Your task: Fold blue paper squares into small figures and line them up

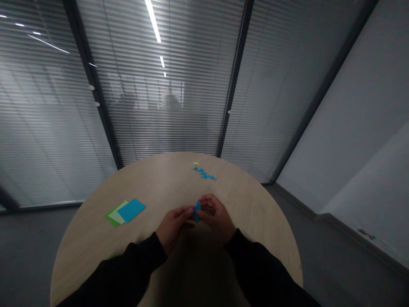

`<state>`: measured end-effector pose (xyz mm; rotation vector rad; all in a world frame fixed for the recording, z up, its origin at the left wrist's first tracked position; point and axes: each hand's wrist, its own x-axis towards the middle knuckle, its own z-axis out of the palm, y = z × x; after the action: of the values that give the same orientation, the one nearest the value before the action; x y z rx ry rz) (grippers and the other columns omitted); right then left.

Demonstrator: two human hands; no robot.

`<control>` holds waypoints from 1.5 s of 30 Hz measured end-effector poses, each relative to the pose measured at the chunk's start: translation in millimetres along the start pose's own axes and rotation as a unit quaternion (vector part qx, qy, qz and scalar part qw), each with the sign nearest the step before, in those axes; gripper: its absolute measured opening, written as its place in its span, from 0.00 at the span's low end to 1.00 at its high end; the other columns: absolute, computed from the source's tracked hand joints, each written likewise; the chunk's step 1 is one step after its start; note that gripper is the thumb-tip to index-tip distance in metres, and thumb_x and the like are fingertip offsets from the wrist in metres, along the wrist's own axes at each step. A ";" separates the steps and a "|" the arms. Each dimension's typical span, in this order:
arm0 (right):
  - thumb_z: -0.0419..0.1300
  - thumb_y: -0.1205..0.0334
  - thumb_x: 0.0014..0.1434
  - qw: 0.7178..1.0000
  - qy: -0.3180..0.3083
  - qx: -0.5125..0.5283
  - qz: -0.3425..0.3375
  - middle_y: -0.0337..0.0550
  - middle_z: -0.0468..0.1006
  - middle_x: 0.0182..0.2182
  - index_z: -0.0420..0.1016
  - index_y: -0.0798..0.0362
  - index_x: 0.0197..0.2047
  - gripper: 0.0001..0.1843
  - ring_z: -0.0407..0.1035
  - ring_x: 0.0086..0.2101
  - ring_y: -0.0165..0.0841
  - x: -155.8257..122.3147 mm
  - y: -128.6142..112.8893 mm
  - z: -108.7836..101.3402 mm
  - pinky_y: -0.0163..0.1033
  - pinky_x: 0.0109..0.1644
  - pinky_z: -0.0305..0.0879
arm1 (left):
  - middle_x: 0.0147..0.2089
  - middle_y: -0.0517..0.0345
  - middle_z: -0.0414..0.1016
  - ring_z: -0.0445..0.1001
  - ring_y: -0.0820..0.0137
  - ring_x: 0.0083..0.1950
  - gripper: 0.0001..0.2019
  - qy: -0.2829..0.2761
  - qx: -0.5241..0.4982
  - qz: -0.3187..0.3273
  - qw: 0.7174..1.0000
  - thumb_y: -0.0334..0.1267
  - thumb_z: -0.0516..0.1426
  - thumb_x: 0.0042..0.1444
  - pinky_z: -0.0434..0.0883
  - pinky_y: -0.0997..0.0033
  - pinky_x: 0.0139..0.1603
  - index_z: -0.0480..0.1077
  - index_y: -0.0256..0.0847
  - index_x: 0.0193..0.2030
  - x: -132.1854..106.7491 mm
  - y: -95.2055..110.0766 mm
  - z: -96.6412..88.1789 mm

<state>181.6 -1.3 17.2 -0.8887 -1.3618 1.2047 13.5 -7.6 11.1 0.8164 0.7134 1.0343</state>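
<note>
Between my two hands is a small piece of folded blue paper (197, 209), held upright just above the near part of the table. My left hand (175, 222) pinches its left side between thumb and fingers. From the other side, my right hand (215, 214) grips it with the thumb in front and the fingers curled behind. The paper's lower folds are partly hidden by my thumbs. Farther off lie several small blue folded paper figures (203, 173) in a slanting row, with a yellow one (196, 163) at the far end.
A round wooden table (159, 179) spreads out before me. On its left lie overlapping paper sheets: a blue one (131, 210) on top, then pale green (116, 214) and bright green (110, 218). Glass panels with blinds (172, 128) stand behind, and a white wall (361, 128) rises at right.
</note>
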 end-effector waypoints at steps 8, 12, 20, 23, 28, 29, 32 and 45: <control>0.71 0.58 0.50 1.000 -0.023 0.014 -0.012 0.38 0.77 0.34 0.67 0.50 0.43 0.21 0.73 0.34 0.31 1.8 7.0 -3.2 0.38 0.41 0.68 | 0.34 0.54 0.79 0.74 0.74 0.31 0.19 -0.005 0.040 0.024 0.999 0.47 0.71 0.46 0.69 0.74 0.35 0.80 0.35 0.40 2.4 -2.5 -4.4; 0.71 0.57 0.51 0.999 -0.025 -0.011 -0.018 0.38 0.77 0.34 0.67 0.49 0.43 0.20 0.73 0.33 0.31 2.5 9.1 -2.9 0.38 0.39 0.68 | 0.31 0.56 0.78 0.72 0.75 0.28 0.19 0.023 0.096 0.047 0.994 0.48 0.71 0.46 0.67 0.75 0.31 0.80 0.35 0.39 5.0 -4.0 -9.3; 0.70 0.58 0.52 1.000 -0.020 0.002 -0.013 0.38 0.76 0.34 0.69 0.50 0.43 0.18 0.73 0.34 0.31 0.7 3.7 -3.3 0.38 0.41 0.68 | 0.33 0.57 0.78 0.73 0.75 0.29 0.21 0.001 0.077 0.037 0.996 0.49 0.71 0.46 0.68 0.74 0.33 0.79 0.35 0.41 6.9 -6.3 -13.3; 0.71 0.58 0.51 1.000 -0.025 0.017 -0.006 0.37 0.76 0.34 0.68 0.50 0.43 0.20 0.72 0.33 0.30 0.7 2.1 -3.7 0.38 0.40 0.68 | 0.32 0.58 0.77 0.73 0.75 0.29 0.21 -0.014 0.053 0.036 0.998 0.48 0.72 0.45 0.68 0.74 0.34 0.79 0.35 0.40 6.3 -6.7 -12.5; 0.72 0.56 0.51 0.999 -0.046 0.030 0.002 0.37 0.76 0.34 0.68 0.50 0.44 0.21 0.73 0.33 0.30 1.4 4.5 -4.7 0.38 0.40 0.68 | 0.30 0.58 0.77 0.72 0.76 0.28 0.21 -0.025 0.028 0.017 0.999 0.47 0.73 0.44 0.67 0.75 0.32 0.78 0.35 0.40 6.3 -7.4 -12.3; 0.71 0.56 0.51 0.999 -0.045 0.027 0.000 0.37 0.76 0.34 0.68 0.50 0.44 0.21 0.73 0.33 0.30 1.5 5.1 -4.9 0.38 0.40 0.68 | 0.29 0.58 0.77 0.72 0.76 0.27 0.21 -0.024 0.031 0.016 0.999 0.47 0.73 0.44 0.67 0.76 0.32 0.78 0.34 0.39 6.5 -7.5 -12.3; 0.71 0.56 0.51 0.999 -0.039 0.011 -0.007 0.38 0.76 0.35 0.69 0.49 0.43 0.20 0.73 0.34 0.31 1.7 6.1 -5.2 0.39 0.41 0.68 | 0.29 0.58 0.77 0.72 0.76 0.27 0.21 -0.018 0.047 0.017 0.999 0.47 0.72 0.44 0.67 0.76 0.32 0.78 0.34 0.39 7.4 -7.6 -13.0; 0.69 0.61 0.51 0.998 -0.034 -0.052 -0.026 0.38 0.76 0.34 0.69 0.50 0.43 0.17 0.72 0.33 0.30 -0.4 6.7 -2.4 0.36 0.38 0.68 | 0.32 0.56 0.77 0.71 0.74 0.30 0.23 -0.019 0.160 0.052 0.986 0.51 0.72 0.43 0.66 0.73 0.34 0.77 0.36 0.39 6.9 -0.1 -14.3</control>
<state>183.3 0.1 10.3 -0.8862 -1.5053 1.1413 4.2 2.2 2.8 1.1587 0.8232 1.0073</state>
